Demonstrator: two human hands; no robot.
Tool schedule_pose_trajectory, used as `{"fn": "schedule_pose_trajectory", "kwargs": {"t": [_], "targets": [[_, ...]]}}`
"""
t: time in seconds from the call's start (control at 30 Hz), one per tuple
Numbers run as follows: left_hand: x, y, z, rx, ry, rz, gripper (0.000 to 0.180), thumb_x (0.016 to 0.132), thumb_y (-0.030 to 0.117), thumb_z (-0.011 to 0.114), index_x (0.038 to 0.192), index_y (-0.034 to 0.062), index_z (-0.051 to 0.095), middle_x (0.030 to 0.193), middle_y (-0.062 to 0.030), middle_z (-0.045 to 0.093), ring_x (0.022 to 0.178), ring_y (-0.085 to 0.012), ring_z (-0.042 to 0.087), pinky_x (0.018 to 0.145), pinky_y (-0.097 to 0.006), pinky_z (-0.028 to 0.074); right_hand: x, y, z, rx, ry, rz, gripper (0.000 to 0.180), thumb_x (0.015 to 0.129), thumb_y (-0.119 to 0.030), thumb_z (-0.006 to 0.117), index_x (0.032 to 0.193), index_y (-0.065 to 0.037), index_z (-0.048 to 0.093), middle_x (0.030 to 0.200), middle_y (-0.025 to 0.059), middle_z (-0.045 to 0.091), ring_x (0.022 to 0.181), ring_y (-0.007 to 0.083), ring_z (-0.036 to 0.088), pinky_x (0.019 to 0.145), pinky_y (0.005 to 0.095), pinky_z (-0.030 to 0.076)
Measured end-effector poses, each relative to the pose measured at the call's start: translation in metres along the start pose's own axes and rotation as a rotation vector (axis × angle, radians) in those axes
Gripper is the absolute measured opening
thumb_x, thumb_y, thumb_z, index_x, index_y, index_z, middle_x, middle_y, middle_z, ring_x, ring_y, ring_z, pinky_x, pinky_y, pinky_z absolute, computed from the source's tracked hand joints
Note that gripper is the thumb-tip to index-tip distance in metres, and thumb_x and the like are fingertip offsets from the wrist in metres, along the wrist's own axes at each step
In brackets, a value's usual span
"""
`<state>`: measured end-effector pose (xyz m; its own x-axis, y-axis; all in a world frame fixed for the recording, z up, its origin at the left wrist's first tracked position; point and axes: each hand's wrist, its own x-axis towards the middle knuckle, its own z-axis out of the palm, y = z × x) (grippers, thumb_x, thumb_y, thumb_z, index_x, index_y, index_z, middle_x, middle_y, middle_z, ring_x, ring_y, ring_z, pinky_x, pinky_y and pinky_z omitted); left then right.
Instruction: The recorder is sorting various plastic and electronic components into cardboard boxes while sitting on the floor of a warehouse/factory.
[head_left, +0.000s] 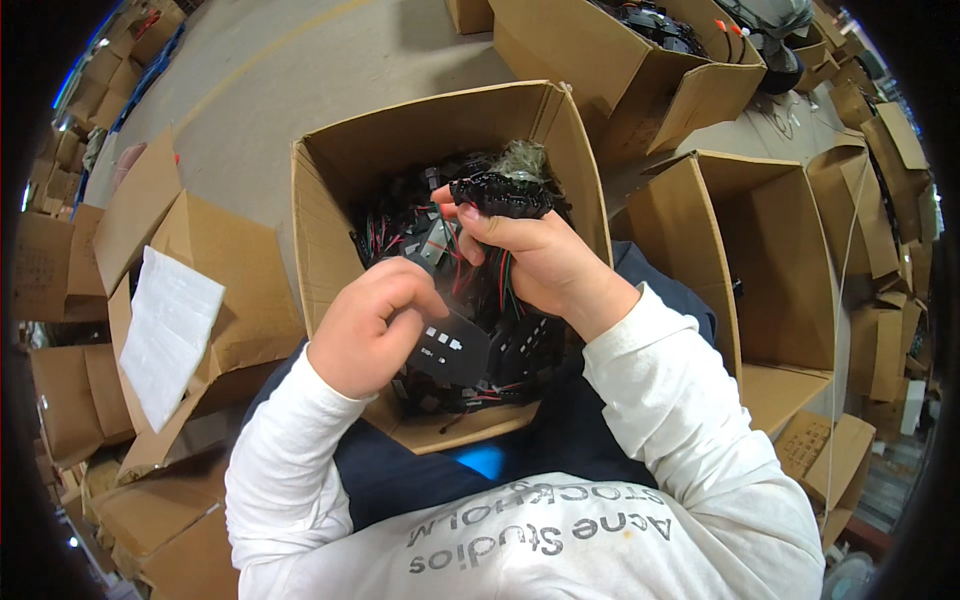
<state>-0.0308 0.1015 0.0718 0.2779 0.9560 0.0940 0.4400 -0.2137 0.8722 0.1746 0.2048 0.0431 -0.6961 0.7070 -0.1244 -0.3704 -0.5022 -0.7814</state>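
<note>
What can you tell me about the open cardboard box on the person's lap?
The cardboard box is plain brown, its top flaps folded open. It rests on the person's lap, tilted toward them, and is filled with tangled black parts with red and green wires. The left hand and right hand work above it, each holding black pieces. More brown boxes surround it.

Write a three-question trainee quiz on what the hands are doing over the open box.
1. True or false: the right hand grips a glossy black plastic part with red and green wires.
2. What does the left hand pinch? A) a flat dark panel with small white squares B) a roll of tape C) a knife
3. Fill in: both hands work over an open brown ______ box full of black wired parts.

Key: 1 true; 2 A; 3 cardboard.
</note>
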Motion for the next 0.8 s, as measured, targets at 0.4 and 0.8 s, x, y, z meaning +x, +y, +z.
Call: {"fn": "schedule_pose_trajectory", "kwargs": {"t": [0.4, 0.8], "targets": [[-0.006, -0.034, 0.01, 0.572, 0.025, -0.084, 0.12, 0.064, 0.058, 0.09, 0.157, 0.0091, 0.032, 0.165, -0.0214, 0.021, 0.15, -0.0434, 0.023, 0.119, -0.055, 0.022, 0.006, 0.021, 0.023, -0.612, -0.207, -0.289, 0.037, 0.079, 0.0, 0.077, 0.115, -0.004, 0.071, 0.106, 0.0075, 0.07, 0.104, 0.0217, 0.062, 0.093, 0.0351, 0.05], [0.004, -0.047, 0.06, 1.084, 0.738, 0.284, 0.058, 0.1, 0.063, 0.053, 0.151, 0.0351, 0.048, 0.164, -0.0033, 0.037, 0.149, -0.0226, 0.038, 0.119, -0.049, 0.025, -0.036, 0.015, 0.088, -1.757, -0.488, -0.829, 0.028, 0.081, -0.019, 0.067, 0.106, -0.027, 0.076, 0.114, -0.0078, 0.075, 0.125, 0.0165, 0.055, 0.111, 0.0477, 0.026]]}}
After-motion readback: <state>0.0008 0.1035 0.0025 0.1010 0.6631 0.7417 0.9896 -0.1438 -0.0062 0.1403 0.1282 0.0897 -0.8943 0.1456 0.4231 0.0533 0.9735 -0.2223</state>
